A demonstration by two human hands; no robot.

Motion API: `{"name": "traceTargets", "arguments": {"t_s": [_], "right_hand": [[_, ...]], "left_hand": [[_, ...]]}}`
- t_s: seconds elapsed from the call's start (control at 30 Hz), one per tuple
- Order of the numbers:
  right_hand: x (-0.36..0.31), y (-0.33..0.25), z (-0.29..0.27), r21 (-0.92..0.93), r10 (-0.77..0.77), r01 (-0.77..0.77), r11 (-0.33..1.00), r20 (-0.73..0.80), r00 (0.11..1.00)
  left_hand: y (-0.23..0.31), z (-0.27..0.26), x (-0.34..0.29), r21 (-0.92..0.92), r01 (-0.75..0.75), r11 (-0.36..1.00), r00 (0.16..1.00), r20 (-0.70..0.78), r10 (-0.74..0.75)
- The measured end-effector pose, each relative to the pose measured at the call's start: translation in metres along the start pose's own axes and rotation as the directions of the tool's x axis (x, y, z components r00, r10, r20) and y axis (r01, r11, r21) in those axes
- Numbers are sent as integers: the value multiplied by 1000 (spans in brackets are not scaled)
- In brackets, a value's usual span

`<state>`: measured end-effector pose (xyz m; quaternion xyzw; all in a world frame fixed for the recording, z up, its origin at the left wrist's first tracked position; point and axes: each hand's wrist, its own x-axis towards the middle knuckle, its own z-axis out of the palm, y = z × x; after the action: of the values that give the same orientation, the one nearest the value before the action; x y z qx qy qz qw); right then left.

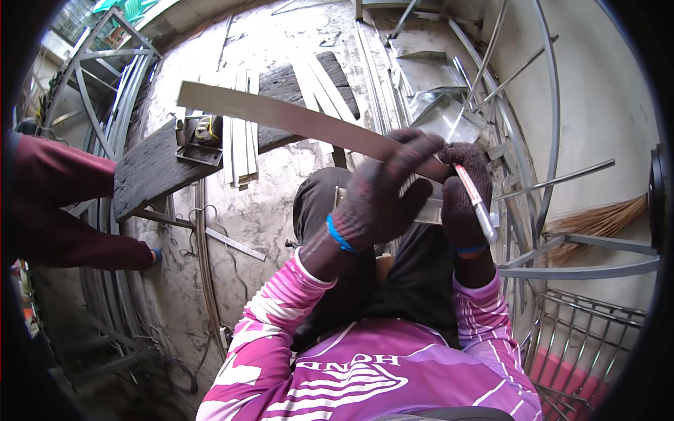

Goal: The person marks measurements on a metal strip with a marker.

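Note:
A long flat grey strip [281, 116] extends from my hands toward the upper left, over the dark plank. My left hand [382, 189], in a dark knit glove with a blue band at the wrist, is closed round the strip near its right end, fingers across the top and thumb lower down. Beside it, my gloved right hand [465, 186] grips a white-and-red marker pen [477, 203] and is also at the strip's end. The fingertips of this hand are partly hidden. A pale metal piece [430, 210] shows below both hands, above my lap.
A dark wooden plank bench [158, 168] carries a small metal tray [199, 153], a tape measure [206, 129] and pale strips [246, 140]. At left are another person's maroon-clad legs [63, 175]. Metal bars [547, 105], a straw broom [604, 217] and a wire rack [590, 337] stand at right.

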<state>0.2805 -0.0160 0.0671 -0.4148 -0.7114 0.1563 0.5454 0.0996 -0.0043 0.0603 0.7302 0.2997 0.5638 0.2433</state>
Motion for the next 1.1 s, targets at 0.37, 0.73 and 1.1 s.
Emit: {"name": "traceTargets", "arguments": {"t_s": [0.37, 0.73, 1.1], "right_hand": [[-68, 74, -122, -334, 423, -462, 822, -186, 887], [-99, 92, -120, -326, 514, -555, 765, -209, 832], [-98, 88, -110, -408, 489, -475, 779, -79, 869]], "left_hand": [[-44, -138, -50, 18, 408, 913, 909, -106, -404], [-36, -91, -58, 509, 116, 853, 901, 307, -306], [-46, -76, -66, 484, 38, 874, 927, 308, -211]]}}
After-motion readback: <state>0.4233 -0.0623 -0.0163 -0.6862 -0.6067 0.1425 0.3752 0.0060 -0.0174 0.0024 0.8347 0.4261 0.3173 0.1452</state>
